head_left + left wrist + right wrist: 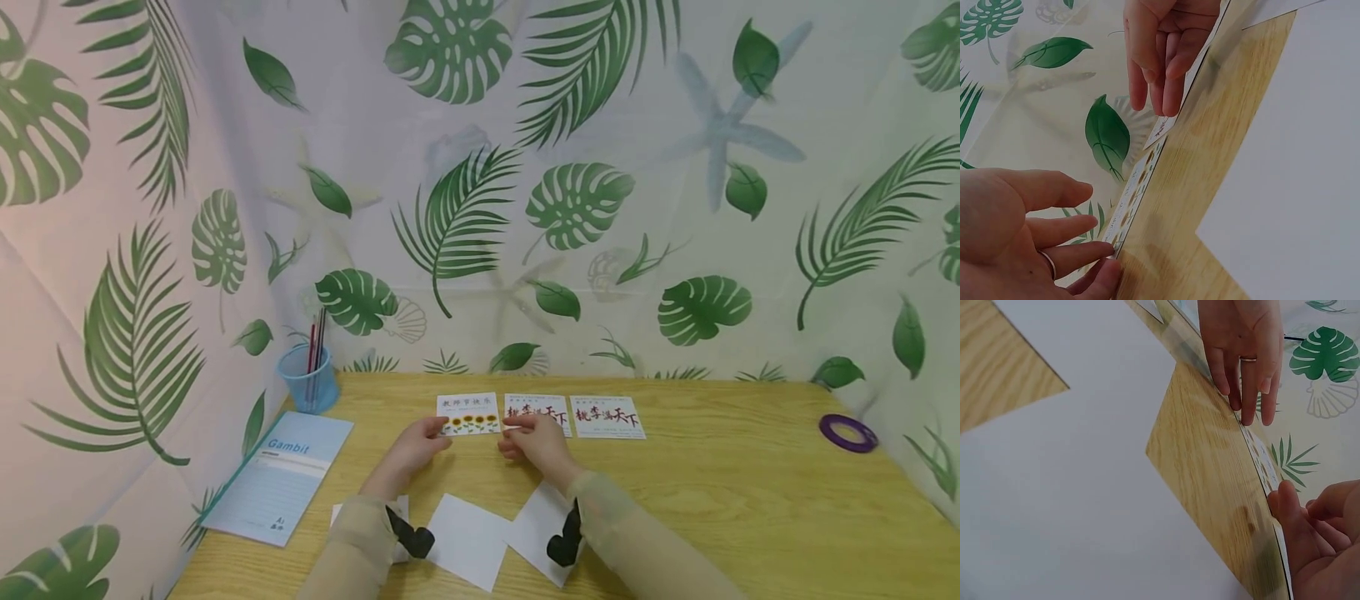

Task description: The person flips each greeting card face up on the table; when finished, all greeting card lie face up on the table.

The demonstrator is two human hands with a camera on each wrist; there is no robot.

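Observation:
A small card with a row of sunflowers (468,412) lies flat at the back of the table. My left hand (414,446) is at its left edge, fingers loosely bent, fingertips touching or nearly touching it. On the opposite side my right hand (542,446) is at the card's right edge with relaxed fingers, covering part of a card with red characters (561,408). A matching red-character card (609,417) lies to the right of that one. Below the wrists rest a blank white card (468,537) and another white card (534,533), the latter partly behind the right wrist.
On the left stand a blue mesh pen cup (309,379) holding several pencils and, in front of it, a light-blue notebook (281,479). A purple tape roll (847,433) lies at the far right. Leaf-patterned cloth (480,333) walls the table's back and sides.

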